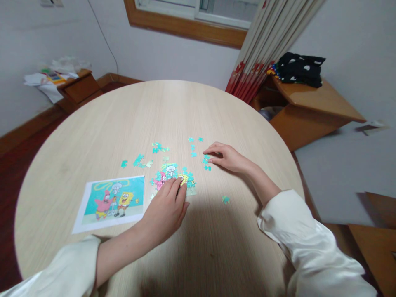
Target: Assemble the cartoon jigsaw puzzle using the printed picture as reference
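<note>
A partly joined jigsaw puzzle [171,170] lies on the round table, showing pink, yellow and pale cartoon figures on turquoise. My left hand [167,208] lies over its lower part with the fingers stretched out, hiding some of it. To the right, my right hand [225,156] is open, thumb and index finger apart. Its fingertips are at a few turquoise puzzle pieces [206,159], and the thumb seems to touch one. Left of the puzzle is a printed reference picture [120,202] with the same figures.
Loose pieces [140,161] lie behind and left of the puzzle, others [192,147] behind it to the right. A single green-yellow piece [225,199] lies nearer me. Around the round table [216,255] stand wooden cabinets [309,111], with a curtain [262,45] behind.
</note>
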`<state>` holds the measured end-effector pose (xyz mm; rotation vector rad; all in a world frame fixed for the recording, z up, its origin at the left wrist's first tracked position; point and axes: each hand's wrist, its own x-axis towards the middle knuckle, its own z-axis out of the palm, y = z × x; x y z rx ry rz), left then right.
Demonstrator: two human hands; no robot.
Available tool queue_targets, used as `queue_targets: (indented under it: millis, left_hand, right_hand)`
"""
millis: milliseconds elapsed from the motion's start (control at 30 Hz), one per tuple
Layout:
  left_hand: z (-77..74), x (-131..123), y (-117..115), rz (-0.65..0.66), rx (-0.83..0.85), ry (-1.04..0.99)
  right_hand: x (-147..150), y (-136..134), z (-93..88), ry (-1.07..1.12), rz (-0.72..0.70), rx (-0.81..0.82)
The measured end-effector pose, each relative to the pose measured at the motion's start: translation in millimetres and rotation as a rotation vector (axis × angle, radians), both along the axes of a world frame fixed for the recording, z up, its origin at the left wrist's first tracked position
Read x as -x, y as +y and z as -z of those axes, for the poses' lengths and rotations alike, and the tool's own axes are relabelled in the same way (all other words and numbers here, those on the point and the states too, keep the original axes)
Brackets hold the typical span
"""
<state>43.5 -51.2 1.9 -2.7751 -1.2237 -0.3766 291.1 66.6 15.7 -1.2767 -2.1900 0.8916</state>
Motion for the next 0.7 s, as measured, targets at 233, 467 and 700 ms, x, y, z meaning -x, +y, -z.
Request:
queue_targets:
  millis: [233, 467, 700]
  left_hand:
    - [-1.2, 0, 0, -0.011, 0.046, -0.010]
    - [-3.9, -2, -4, -0.037, 0.108, -0.046]
    - [-1.0, -3, -5, -0.037, 0.057, 0.000]
  right_hand:
    - [0, 1, 0.9, 0.014, -0.019, -0.012]
    - [7, 0, 2.8, 0.003, 0.064, -0.207]
    - [42, -10, -0.2, 0.300, 0.156, 0.148]
